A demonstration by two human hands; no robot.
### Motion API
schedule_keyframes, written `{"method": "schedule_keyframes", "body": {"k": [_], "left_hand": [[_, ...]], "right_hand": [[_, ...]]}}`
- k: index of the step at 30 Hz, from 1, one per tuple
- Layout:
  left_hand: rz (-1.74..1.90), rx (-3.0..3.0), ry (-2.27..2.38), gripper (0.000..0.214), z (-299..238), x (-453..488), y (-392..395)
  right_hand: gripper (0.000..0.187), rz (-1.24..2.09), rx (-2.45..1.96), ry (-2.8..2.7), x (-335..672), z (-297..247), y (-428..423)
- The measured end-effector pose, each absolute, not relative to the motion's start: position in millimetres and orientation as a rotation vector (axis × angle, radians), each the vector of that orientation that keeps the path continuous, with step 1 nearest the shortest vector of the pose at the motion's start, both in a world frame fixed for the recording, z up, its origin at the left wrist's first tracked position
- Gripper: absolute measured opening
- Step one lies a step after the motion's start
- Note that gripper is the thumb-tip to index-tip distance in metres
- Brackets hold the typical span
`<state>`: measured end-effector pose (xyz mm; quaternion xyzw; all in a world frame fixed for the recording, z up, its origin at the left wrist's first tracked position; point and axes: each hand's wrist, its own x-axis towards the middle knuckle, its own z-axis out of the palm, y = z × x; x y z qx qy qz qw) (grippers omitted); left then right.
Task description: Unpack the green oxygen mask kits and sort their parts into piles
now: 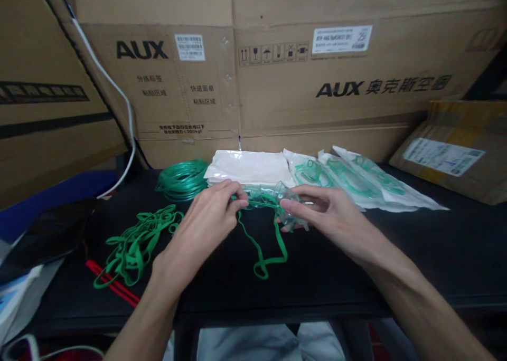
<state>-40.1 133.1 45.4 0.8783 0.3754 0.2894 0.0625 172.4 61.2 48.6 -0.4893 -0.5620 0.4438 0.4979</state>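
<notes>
Both of my hands meet over the black table point(435, 245), close together. My left hand point(206, 218) has its fingers curled in, with thumb and forefinger pinching one end of a green strap point(263, 255) just where it joins a clear mask point(282, 196). My right hand point(328, 213) pinches the other side of that mask between thumb and forefinger, the other fingers folded loosely under it. The mask sits right between my two hands, lifted slightly off the table, and the strap hangs from it in a loop that lies on the table just below my fingertips. Out past my left hand lies a loose pile of green straps point(134, 242), and beyond it a coil of green tubing point(182, 179). Straight ahead of my hands is a stack of white packets point(249, 165). Ahead of my right hand, several sealed packets point(356, 179) with green tubing inside fan out, overlapping each other. Big cardboard boxes point(277, 86) stand along the far edge of the table, and a white cable point(119, 97) runs down across them on the left.
</notes>
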Motion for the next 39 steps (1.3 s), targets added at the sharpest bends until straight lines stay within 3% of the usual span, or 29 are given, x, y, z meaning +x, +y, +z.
{"method": "schedule_keyframes", "body": {"k": [3,12,23,36,39], "left_hand": [[0.845,2.639,1.270,0.011,46,-48,139],[0.936,2.476,1.001,0.025,52,-28,120],[0.723,2.479,0.869,0.017,52,-26,115],[0.383,2.553,0.934,0.015,47,-32,121],[0.356,2.522,0.902,0.019,46,-29,119]], "right_hand": [[0.032,1.100,-1.187,-1.316,173,51,60],[0.030,1.058,-1.153,-1.364,171,43,64],[0.024,1.045,-1.092,-1.441,171,47,61],[0.018,0.464,-0.977,-1.013,185,45,69],[0.019,0.469,-0.980,-1.016,188,46,69]]}}
